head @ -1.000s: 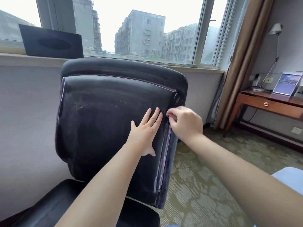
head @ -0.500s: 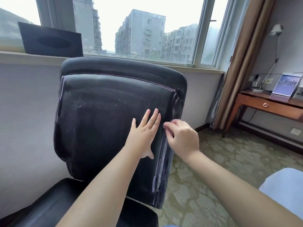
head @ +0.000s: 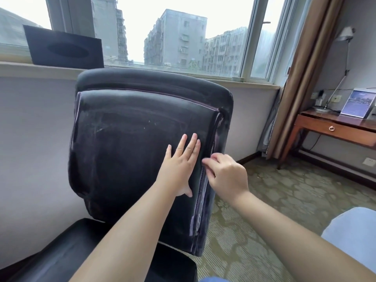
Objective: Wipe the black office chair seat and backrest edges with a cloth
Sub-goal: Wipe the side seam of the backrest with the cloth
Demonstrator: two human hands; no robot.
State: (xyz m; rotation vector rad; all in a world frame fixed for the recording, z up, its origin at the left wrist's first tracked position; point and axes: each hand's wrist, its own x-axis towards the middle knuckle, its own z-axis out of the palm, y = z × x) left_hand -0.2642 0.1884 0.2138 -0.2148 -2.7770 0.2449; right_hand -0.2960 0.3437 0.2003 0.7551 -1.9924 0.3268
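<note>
We press our left hand flat, fingers straight, on the black office chair's backrest in front of the window sill. Our right hand curls at the backrest's right edge seam; whether it pinches a cloth we cannot tell.

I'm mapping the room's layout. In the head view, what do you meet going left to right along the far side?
Black tissue box on the windowsill → chair backrest → brown curtain → desk lamp → framed picture on the wooden desk.
</note>
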